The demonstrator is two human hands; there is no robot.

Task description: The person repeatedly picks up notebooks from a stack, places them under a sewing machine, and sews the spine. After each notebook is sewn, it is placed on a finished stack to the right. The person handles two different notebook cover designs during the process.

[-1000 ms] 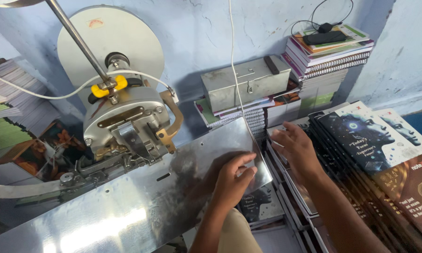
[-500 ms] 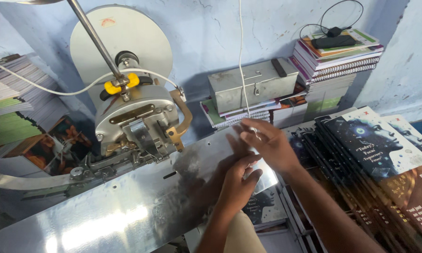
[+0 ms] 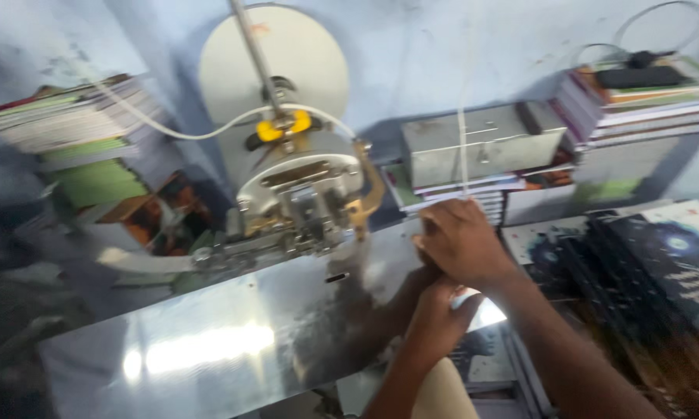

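Looking down from my head camera, the only box-like thing I see is a grey metal box [image 3: 481,143] resting on a low pile of booklets against the blue wall; it is closed, so I cannot tell what is in it. My right hand [image 3: 460,242] lies knuckles up at the far right end of the shiny steel table [image 3: 210,341], its fingers curled down and drawn together over the edge of the sheet, just below a thin white cord [image 3: 463,147] that hangs in front of the box. My left hand [image 3: 436,318] sits directly beneath it, touching it, fingers bent and closed up toward the right hand; motion blur hides whether either hand pinches anything between them. Both hands are to the right of the stitching machine head [image 3: 303,202], which stands at the back edge of the table under a large pale disc [image 3: 276,66] with a yellow clip [image 3: 281,128] on its rod. I count two hands, one machine head, one metal box. There are three stacks of printed booklets that I can make out: one at far left [image 3: 78,128], one at upper right [image 3: 644,105] with a black device on top, and a spread of dark-covered booklets [image 3: 660,271] just right of my right forearm.
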